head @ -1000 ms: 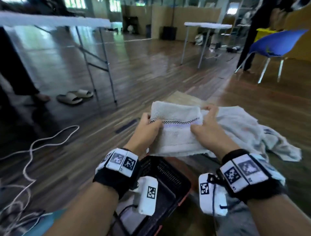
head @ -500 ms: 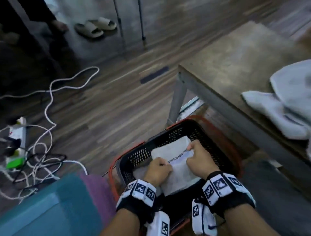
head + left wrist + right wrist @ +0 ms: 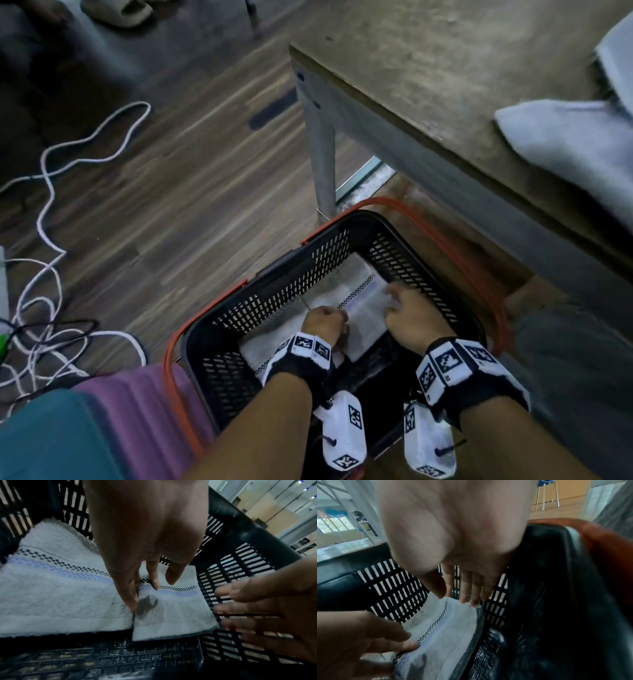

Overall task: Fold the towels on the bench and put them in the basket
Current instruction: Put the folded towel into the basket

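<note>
- Bench (image 3: 445,85): worn wooden top on a grey metal frame, fills the upper right of the head view.
- Floor (image 3: 171,188): dark wood planks, white cable (image 3: 48,192) looping across the left side, one slipper (image 3: 120,12) at the top edge.
- Basket (image 3: 274,284): black slotted plastic with orange handles (image 3: 455,253), on the floor just beside the bench leg (image 3: 323,154), in front of the person.
- Unfolded towels (image 3: 575,144): pale heap on the bench top at the right edge, well apart from the basket.
- Folded towel (image 3: 171,609): white with a checkered and blue stripe band, dark smudge near one corner. Lying inside the basket at the right side, partly on top of a second folded towel (image 3: 51,595) with the same stripe, which sits on the basket floor to the left.
- Left hand (image 3: 323,320): inside the basket, thumb and fingers (image 3: 152,577) curled down onto the stripe band of the top towel and bunching it between them, so gripping its left edge.
- Right hand (image 3: 409,317): inside the basket at the towel's right edge, fingers (image 3: 471,588) straight and spread, tips touching the towel's far corner. Released, nothing clamped; motion-blurred in the wrist views.
- Both wrists carry black bands with square marker tags.
</note>
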Demonstrator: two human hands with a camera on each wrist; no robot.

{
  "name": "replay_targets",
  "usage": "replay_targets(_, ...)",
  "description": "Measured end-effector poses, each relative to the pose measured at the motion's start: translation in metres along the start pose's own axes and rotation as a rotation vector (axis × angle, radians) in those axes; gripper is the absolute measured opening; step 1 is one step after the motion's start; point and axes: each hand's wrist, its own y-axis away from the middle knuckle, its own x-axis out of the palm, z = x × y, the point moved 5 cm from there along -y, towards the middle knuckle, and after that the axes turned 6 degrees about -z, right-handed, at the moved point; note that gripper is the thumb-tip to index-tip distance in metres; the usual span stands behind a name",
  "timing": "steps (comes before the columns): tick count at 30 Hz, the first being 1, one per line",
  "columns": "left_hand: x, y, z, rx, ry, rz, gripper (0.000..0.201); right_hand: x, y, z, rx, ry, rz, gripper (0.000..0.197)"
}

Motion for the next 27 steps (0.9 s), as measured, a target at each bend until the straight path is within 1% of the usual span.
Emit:
replay_targets(2,0.000,-0.003,0.000,0.002,-0.010,-0.027,0.012,0.007,0.000,-0.012,0.105,0.078,0.050,0.022)
replay_targets(4,0.000,-0.006,0.000,0.003,-0.003,-0.048,0.018,0.012,0.000,-0.021,0.175,0.072,0.105,0.007)
replay_targets(6,-0.002,-0.006,0.001,-0.006,0.037,-0.077,0.018,0.014,-0.001,-0.025,0.189,0.052,0.133,0.008)
replay_targets(8,-0.004,-0.008,0.004,-0.007,0.045,-0.102,0.018,0.014,-0.002,-0.024,0.176,0.040,0.122,0.008)
replay_targets(11,-0.005,-0.008,0.009,-0.004,0.013,-0.091,0.020,0.012,-0.001,-0.015,0.121,0.011,0.097,0.014)
replay_targets(13,-0.006,-0.003,0.004,0.024,-0.029,-0.090,0.015,0.008,0.003,-0.004,0.078,0.014,0.098,0.019)
replay_targets(15,-0.010,0.005,-0.004,0.062,-0.098,-0.119,0.019,-0.002,0.013,0.009,0.040,0.027,0.097,0.023)
replay_targets(16,-0.013,0.011,-0.010,0.070,-0.125,-0.109,0.020,-0.009,0.019,0.018,0.008,0.031,0.086,0.023)
replay_targets(18,-0.018,0.025,-0.020,0.073,-0.197,-0.027,0.020,-0.027,0.035,0.037,-0.065,0.035,0.058,0.023)
replay_targets(21,-0.029,0.061,-0.045,0.081,-0.329,0.171,0.016,-0.065,0.072,0.071,-0.195,0.009,-0.058,0.018)
replay_targets(22,-0.034,0.077,-0.056,0.112,-0.358,0.220,0.016,-0.080,0.089,0.083,-0.247,-0.010,-0.113,0.018)
replay_targets(24,-0.044,0.112,-0.085,0.228,-0.402,0.268,0.021,-0.114,0.127,0.109,-0.346,-0.077,-0.235,0.021)
replay_targets(27,-0.053,0.180,-0.139,0.461,-0.461,0.244,0.027,-0.174,0.198,0.140,-0.464,-0.186,-0.463,0.020)
